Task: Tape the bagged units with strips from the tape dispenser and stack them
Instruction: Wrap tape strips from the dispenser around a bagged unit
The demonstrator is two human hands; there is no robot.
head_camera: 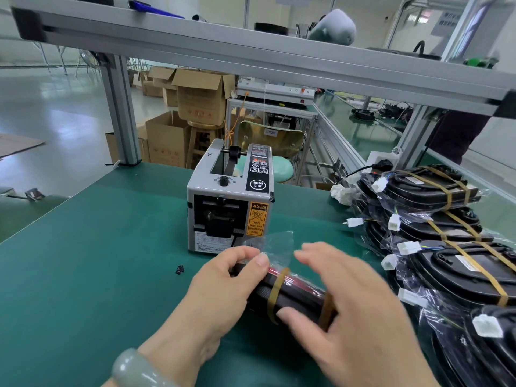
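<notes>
Green mat point(97, 261) bench: a black bagged unit point(298, 291) is held on edge between two hands, just in front of the tape dispenser point(229, 199).
The left hand point(223, 286) curls round the unit's left end, thumb pressing the clear bag. The right hand point(343, 311), blurred, is spread, its thumb seemingly touching the unit. Taped units point(446, 263) are stacked along the right edge, and the mat runs wide to the left. The dispenser's labels read "CAUTION" and "SEMI".
</notes>
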